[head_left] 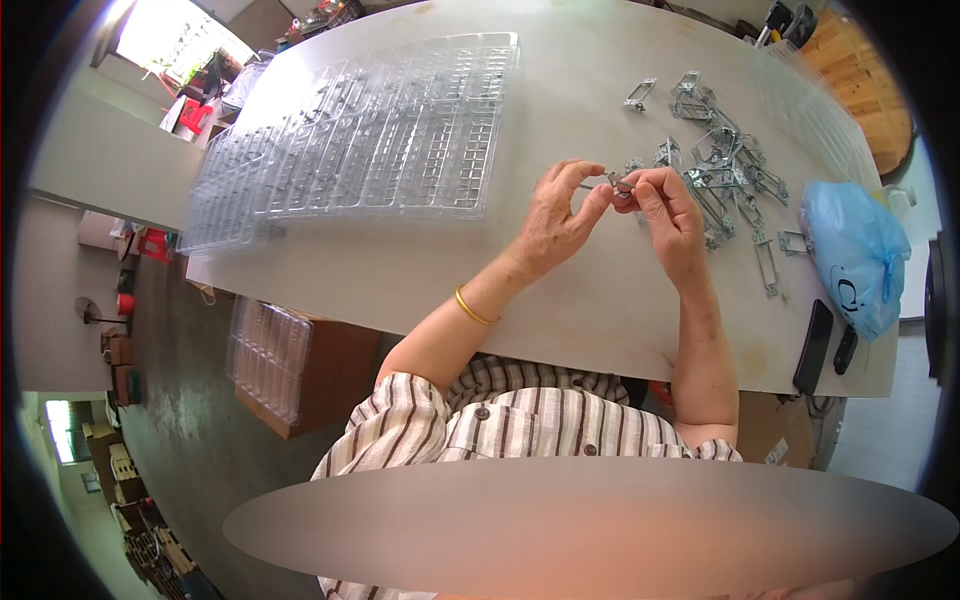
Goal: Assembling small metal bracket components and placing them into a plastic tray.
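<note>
Above the table, my two hands meet at a small grey metal part (621, 187), mostly covered by fingers. My right hand (668, 215) is closed, pinching it between thumb and fingers. From the other side, the curled thumb and forefinger of my left hand (553, 218) close on the part's left end. Its exact shape is too small to make out. Just beyond and right of my right hand lies a loose heap of metal brackets (725, 160), thin frames tangled together. One single bracket frame (640, 94) lies apart, farther back.
Clear plastic compartment trays (370, 135) with metal pieces cover the table's left side. On the right sit a blue plastic bag (850, 250), a black phone (814, 345) and a small black object (846, 350). A cardboard box (335, 360) bearing clear trays stands below the table's front edge.
</note>
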`<state>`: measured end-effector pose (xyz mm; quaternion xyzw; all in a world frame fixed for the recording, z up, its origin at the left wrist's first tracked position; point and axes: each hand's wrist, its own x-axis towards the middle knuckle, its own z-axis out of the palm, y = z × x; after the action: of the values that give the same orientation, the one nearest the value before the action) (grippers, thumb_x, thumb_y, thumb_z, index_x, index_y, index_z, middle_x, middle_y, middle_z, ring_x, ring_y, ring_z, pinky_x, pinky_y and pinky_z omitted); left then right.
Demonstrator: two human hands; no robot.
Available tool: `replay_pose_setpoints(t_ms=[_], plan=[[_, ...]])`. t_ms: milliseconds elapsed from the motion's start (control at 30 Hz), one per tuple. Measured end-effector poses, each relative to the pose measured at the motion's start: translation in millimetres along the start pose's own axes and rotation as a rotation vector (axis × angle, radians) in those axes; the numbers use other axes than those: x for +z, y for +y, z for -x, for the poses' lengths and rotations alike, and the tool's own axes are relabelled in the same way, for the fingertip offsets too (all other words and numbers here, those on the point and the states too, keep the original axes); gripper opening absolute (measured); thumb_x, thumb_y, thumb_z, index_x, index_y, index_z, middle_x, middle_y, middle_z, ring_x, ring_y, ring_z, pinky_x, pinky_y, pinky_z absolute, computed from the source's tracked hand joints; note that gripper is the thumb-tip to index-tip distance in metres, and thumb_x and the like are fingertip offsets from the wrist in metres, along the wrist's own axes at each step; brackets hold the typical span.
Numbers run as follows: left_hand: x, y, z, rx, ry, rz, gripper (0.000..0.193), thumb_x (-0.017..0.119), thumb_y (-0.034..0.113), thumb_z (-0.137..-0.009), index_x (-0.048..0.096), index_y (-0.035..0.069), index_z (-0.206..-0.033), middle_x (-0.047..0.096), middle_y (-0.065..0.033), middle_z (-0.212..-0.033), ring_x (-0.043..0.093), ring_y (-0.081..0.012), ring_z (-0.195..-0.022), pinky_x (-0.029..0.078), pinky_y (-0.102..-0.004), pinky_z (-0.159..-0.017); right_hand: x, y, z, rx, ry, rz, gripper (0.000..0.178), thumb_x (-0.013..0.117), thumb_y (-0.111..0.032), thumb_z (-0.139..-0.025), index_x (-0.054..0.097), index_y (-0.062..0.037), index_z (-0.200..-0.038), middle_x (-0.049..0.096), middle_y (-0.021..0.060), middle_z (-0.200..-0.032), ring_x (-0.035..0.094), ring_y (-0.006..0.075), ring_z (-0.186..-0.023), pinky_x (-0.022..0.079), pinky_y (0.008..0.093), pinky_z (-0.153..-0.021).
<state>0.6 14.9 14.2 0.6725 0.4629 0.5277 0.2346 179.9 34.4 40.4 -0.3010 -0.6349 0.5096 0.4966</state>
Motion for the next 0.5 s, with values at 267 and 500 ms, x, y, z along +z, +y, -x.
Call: replay_pose_setpoints(t_ms=[267, 500], plan=[[-8, 20, -3, -0.16, -0.036, 0.038, 0.017, 0.067, 0.017, -0.095, 0.069, 0.0, -0.1, 0.066, -0.0082, -0.099, 0.062, -0.0169, -0.092, 0.049, -0.0316, -0.082, -4, 5, 1, -0.162, -0.052, 0.16, 0.012, 0.051, -0.009, -0.105, 0.058, 0.0003, -0.101, 0.069, 0.0079, -0.091, 0.069, 0.0138, -0.084, 0.056, 0.0278, -0.078], [-18, 17, 4, -0.193, -0.072, 0.056, 0.014, 0.067, 0.013, -0.094, 0.07, 0.001, -0.099, 0.066, -0.0067, -0.092, 0.061, -0.0153, -0.086, 0.049, -0.0315, -0.074, 2, 6, 7, -0.196, -0.12, 0.202, 0.012, 0.052, -0.009, -0.104, 0.058, -0.0002, -0.1, 0.069, 0.0078, -0.088, 0.069, 0.0129, -0.081, 0.056, 0.0267, -0.073]])
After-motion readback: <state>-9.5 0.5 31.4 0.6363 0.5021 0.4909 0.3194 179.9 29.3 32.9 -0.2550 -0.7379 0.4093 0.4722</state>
